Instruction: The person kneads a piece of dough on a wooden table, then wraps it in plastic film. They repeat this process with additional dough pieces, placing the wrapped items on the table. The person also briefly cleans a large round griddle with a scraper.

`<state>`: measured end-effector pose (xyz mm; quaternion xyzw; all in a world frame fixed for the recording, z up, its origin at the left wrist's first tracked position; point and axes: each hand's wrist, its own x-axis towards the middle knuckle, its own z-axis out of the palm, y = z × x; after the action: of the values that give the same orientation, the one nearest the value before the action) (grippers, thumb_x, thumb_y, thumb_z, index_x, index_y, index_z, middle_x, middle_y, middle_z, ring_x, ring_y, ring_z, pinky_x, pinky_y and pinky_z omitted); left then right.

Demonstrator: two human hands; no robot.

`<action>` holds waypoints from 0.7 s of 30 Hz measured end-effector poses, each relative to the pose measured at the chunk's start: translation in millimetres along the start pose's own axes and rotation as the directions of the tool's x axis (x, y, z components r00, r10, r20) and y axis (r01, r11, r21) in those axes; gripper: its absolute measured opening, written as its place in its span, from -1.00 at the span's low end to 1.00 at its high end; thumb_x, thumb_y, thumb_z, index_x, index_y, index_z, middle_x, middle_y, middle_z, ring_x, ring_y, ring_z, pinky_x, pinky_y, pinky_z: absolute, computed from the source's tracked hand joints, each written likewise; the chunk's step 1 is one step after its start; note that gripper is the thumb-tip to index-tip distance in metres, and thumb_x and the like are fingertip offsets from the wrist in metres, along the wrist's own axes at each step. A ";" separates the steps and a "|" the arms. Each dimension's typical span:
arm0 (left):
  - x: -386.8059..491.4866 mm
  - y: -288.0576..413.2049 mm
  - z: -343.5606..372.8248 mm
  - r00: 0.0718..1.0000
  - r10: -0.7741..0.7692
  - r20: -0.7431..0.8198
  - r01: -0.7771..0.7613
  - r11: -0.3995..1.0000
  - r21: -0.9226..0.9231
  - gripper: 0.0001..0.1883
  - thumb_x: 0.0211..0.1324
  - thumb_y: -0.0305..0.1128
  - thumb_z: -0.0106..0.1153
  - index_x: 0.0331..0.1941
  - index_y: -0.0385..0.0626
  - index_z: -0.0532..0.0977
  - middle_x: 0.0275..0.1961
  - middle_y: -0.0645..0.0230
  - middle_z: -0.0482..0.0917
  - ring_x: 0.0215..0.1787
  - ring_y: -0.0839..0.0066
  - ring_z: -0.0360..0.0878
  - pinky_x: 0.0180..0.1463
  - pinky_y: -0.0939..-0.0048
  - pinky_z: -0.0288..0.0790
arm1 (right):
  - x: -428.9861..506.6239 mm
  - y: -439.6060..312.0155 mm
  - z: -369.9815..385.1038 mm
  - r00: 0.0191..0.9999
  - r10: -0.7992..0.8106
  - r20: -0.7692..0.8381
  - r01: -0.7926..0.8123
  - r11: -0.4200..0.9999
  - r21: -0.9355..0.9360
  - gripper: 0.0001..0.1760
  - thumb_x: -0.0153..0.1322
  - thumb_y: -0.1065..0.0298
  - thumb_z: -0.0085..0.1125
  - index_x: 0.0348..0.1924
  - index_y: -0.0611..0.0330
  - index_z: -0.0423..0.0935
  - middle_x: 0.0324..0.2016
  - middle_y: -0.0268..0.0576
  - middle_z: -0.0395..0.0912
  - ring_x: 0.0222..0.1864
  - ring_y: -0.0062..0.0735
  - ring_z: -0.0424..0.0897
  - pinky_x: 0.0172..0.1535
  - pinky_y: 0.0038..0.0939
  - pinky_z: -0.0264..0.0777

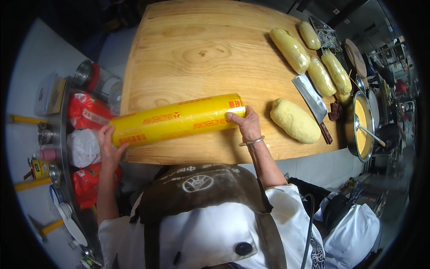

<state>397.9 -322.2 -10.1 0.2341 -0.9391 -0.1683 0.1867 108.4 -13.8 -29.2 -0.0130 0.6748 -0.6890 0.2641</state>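
Note:
Between both hands I hold a thick roll of yellow plastic wrap (178,119), printed with red writing, over the near edge of the wooden table (188,67). My left hand (111,146) grips its left end, which sticks out past the table's left edge. Round the right end closes my right hand (247,124), thumb on top, a metal bangle at the wrist. To the right of that hand lies a bare loaf-shaped piece of yellow dough (295,121). Beside the dough rests a cleaver (310,97), its wooden handle towards me.
Several dough logs in clear wrap (290,50) lie at the table's far right. A metal bowl of yellow liquid (364,126) with a ladle (369,132) stands off the right corner, near a dark brown lump (335,111). Red bags (89,109) and a shelf (63,134) line the left.

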 end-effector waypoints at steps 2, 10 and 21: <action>-1.3 -5.7 1.2 1.000 -0.008 0.008 0.007 1.000 0.024 -0.27 -0.33 -0.59 0.41 0.09 -0.20 0.36 0.13 0.09 0.30 0.18 0.12 0.30 0.25 0.24 0.22 | 2.5 0.5 4.6 0.998 -0.015 -0.055 0.011 0.998 -0.067 -0.59 0.17 0.41 0.43 -0.22 0.36 0.44 -0.41 -0.14 0.59 -0.40 -0.48 0.56 -0.28 -0.49 0.47; -3.9 -25.6 26.4 0.838 -0.545 0.027 0.419 0.611 -0.672 -0.41 -0.03 -0.47 0.27 0.14 -0.23 0.31 0.08 0.16 0.40 0.09 0.34 0.41 0.17 0.36 0.32 | 8.0 25.6 -7.2 0.975 -0.184 -0.123 0.175 0.981 -0.083 -0.70 0.30 0.35 0.31 -0.19 0.32 0.49 -0.37 -0.21 0.58 -0.40 -0.54 0.55 -0.35 -0.53 0.47; -8.8 -18.5 17.1 0.803 -0.478 0.355 0.440 0.076 -0.895 -0.72 0.17 -0.50 0.09 -0.04 -0.30 0.41 -0.11 0.30 0.55 -0.09 0.58 0.50 0.03 0.51 0.35 | 2.2 25.5 -4.7 0.969 -0.241 -0.060 0.237 0.969 -0.069 -0.74 0.34 0.30 0.27 -0.24 0.27 0.47 -0.41 -0.27 0.55 -0.41 -0.58 0.49 -0.32 -0.56 0.39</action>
<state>404.7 -329.3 -34.8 0.3558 -0.5111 -0.7447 0.2402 113.6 -9.0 -54.3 -0.0787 0.6977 -0.6948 0.1556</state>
